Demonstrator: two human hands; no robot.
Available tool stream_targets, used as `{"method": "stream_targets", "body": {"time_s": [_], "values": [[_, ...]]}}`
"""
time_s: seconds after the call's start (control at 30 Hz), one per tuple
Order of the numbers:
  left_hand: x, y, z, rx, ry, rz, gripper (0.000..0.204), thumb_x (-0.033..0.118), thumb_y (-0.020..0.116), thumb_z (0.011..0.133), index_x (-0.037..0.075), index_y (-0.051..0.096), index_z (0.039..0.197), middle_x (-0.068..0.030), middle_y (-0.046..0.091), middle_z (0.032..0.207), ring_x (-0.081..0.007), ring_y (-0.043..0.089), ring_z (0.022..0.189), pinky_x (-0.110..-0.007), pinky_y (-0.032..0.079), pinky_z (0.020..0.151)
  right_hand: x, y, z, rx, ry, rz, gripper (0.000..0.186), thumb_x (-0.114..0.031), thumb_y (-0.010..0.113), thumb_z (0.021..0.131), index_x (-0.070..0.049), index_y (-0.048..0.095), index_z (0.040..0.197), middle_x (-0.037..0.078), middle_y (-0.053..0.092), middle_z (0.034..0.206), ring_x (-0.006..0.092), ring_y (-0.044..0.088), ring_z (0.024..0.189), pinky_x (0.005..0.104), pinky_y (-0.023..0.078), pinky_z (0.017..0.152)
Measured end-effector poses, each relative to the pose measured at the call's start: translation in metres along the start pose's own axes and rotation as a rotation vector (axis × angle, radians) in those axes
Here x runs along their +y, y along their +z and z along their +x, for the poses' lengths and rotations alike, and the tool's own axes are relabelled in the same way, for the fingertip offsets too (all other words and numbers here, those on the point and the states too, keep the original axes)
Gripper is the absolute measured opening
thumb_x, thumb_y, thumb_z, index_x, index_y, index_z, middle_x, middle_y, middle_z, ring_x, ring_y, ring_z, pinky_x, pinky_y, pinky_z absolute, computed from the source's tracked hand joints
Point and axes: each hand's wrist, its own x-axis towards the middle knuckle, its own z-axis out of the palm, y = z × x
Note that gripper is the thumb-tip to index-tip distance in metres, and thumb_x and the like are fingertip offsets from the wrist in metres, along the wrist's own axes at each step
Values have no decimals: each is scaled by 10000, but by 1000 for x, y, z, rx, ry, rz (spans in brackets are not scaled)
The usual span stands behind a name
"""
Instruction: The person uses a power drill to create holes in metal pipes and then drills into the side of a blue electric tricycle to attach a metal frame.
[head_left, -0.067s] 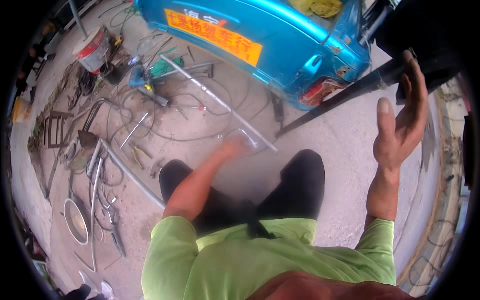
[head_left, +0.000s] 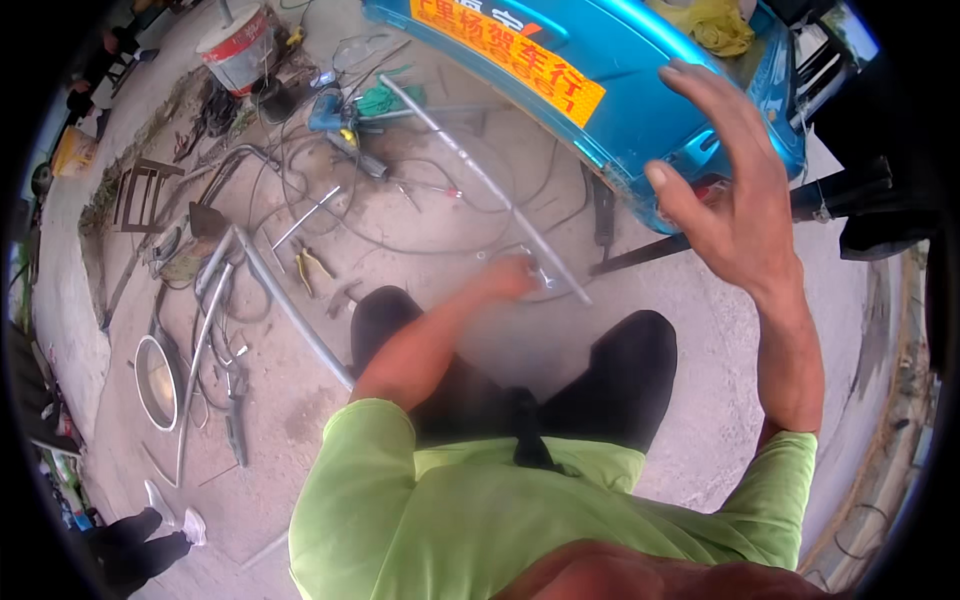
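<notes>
My left hand (head_left: 512, 277) reaches down to the concrete between my knees, closed and somewhat blurred. Out from its fingers shows a small silver wrench (head_left: 546, 282), and the grip itself is partly hidden. A long metal tube (head_left: 487, 184) slants past just beyond this hand, and a small ring (head_left: 481, 256) lies beside it. My right hand (head_left: 735, 215) is raised, empty, with thumb and fingers apart and curved. It appears in front of the rear corner of the blue vehicle (head_left: 630, 130), covering part of the tail light. A dark bar (head_left: 645, 252) runs behind that wrist.
Pliers (head_left: 313, 272), a T-shaped rod (head_left: 306, 217), a hammer (head_left: 345, 298) and a blue power tool (head_left: 327, 112) lie among cables to the left. Bent tubing (head_left: 290, 305) reaches toward my left knee. Near a round basin (head_left: 157, 382), another person's shoes (head_left: 193, 526) show at lower left.
The whole view has shifted, moving the scene rightward. My right hand has swung left across the vehicle's corner, its fingers curving more. My left hand stays at the wrench, which looks sharper now.
</notes>
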Motion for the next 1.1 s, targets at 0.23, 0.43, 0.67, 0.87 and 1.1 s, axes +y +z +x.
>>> {"method": "stream_targets", "body": {"time_s": [0.23, 0.43, 0.67, 0.87, 1.1], "values": [[-12, -46, 10, 151, 16, -303, 520, 408, 688, 906, 38, 648, 1270, -170, 711, 1164, -311, 685, 1054, -415, 526, 924, 71, 91, 163, -372, 167, -340, 796, -339, 759, 844, 36, 423, 1460, 268, 504, 1393, 380, 535, 1291, 468, 434, 1096], [-91, -162, 35, 341, -52, -1415, 455, 342, 629, 989, 33, 586, 1319, -147, 690, 1167, -260, 666, 1043, -408, 518, 915, 118, 111, 188, -499, 176, -84, 819, -385, 652, 961, -292, 186, 1628, 207, 454, 1541, 416, 568, 1298, 590, 505, 1045], [-267, -302, 105, 869, -285, -1391, 519, 398, 654, 975, 25, 571, 1327, -166, 671, 1269, -266, 685, 1022, -399, 553, 884, 131, 112, 187, -515, 161, -146, 860, -493, 632, 961, -293, 132, 1632, 245, 513, 1468, 407, 657, 1166, 583, 567, 959], [-382, -364, 179, 1386, -303, -1135, 370, 375, 787, 864, 62, 599, 925, -39, 539, 653, -176, 489, 474, -311, 352, 421, 114, 105, 197, -607, 221, -130, 892, -490, 650, 943, -222, 142, 1625, 276, 491, 1465, 402, 647, 1182, 582, 551, 990], [-478, -387, 209, 1148, -661, -1184, 451, 427, 733, 879, 20, 747, 1072, -121, 730, 847, -282, 701, 826, -407, 538, 779, 111, 103, 201, -638, 257, -75, 855, -399, 642, 938, -115, 169, 1591, 305, 593, 1327, 411, 704, 1057, 531, 567, 994]]}}
